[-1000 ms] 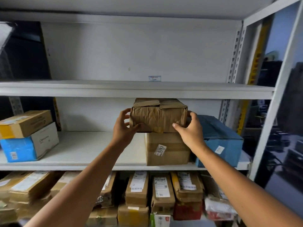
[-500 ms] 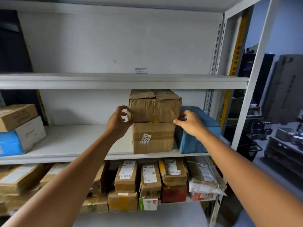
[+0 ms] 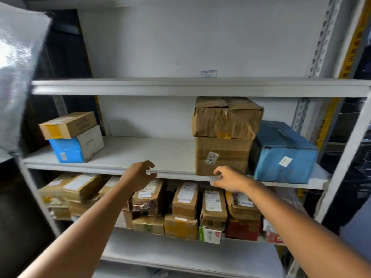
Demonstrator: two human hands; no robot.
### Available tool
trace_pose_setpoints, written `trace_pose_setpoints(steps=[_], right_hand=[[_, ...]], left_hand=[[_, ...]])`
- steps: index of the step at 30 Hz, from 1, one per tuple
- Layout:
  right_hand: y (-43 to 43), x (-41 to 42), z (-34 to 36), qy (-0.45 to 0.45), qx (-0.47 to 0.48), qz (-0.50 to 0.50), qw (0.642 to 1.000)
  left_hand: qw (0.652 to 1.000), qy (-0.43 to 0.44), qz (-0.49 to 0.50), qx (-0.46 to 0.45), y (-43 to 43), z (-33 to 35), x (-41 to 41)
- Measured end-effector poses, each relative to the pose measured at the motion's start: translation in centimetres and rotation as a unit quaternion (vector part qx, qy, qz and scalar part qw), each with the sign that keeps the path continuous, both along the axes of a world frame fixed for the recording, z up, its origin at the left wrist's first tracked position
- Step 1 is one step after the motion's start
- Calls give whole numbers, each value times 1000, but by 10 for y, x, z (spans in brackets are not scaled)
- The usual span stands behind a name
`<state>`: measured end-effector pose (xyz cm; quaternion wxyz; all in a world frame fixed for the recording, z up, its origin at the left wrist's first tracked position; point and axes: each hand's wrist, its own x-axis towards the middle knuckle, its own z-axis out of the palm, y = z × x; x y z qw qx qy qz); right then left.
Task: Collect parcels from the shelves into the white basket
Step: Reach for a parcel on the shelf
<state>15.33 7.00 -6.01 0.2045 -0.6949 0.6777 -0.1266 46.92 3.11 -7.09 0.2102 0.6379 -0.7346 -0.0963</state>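
Observation:
A crumpled brown parcel [image 3: 226, 119] sits on top of a taped brown box [image 3: 222, 155] labelled 0393, on the middle shelf [image 3: 152, 155]. A blue parcel [image 3: 281, 153] stands right of them. My left hand [image 3: 138, 175] hovers in front of the shelf edge with loosely spread fingers, holding nothing. My right hand [image 3: 228, 180] hangs just below the lower box's front corner, fingers relaxed and empty. Neither hand touches a parcel. The white basket is out of sight.
At the middle shelf's left end a brown box [image 3: 68, 125] lies on a blue and white box [image 3: 77, 146]. The lower shelf holds several labelled parcels [image 3: 186, 201]. The top shelf [image 3: 180, 87] carries nothing visible. A grey upright [image 3: 341, 163] stands at the right.
Both hands have let go of the crumpled top parcel and dropped to the shelf edge. The parcel stays on the lower box. The view has swung left and back.

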Motion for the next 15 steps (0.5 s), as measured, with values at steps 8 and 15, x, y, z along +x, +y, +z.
trace_pose_setpoints(steps=[8, 15], right_hand=[[-58, 117, 9, 5, -14, 109, 994], [-118, 223, 18, -3, -32, 158, 987]], left_hand=[[994, 1, 109, 6, 4, 4, 113], [982, 51, 180, 2, -12, 8, 219]])
